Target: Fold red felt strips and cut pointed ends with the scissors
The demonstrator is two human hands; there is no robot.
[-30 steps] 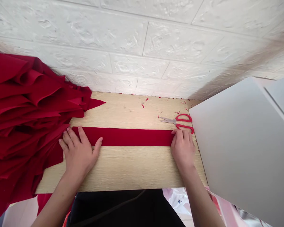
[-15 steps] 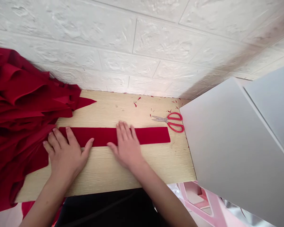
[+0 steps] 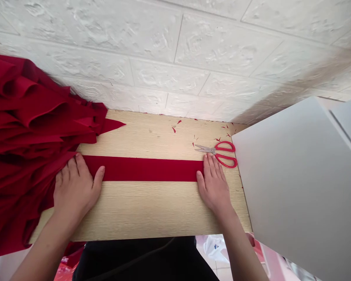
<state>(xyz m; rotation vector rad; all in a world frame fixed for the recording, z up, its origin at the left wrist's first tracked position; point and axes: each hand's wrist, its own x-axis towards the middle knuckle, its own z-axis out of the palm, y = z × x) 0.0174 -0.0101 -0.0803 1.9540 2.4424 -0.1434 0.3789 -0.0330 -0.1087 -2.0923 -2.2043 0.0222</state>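
Note:
A long dark red fabric strip point(image 3: 149, 169) lies flat across the pale wooden table point(image 3: 152, 210). My left hand point(image 3: 76, 181) rests flat, fingers out, on the strip's left end, beside the large red cloth pile. At the other end, my right hand point(image 3: 214, 181) presses flat on the strip, covering its right edge. Just beyond those right fingertips lie scissors point(image 3: 226, 147) with red handles, their blades slightly apart and pointing left. Neither hand grips anything.
A heap of red fabric point(image 3: 29, 128) covers the table's left side and hangs over its front. Small red scraps point(image 3: 174, 130) lie along the white brick-patterned wall point(image 3: 152, 50). A grey-white box-like panel point(image 3: 292, 175) bounds the right.
My right hand has slid right along the strip, from its middle to its right end. My left hand stays on the left end. The view has shifted slightly.

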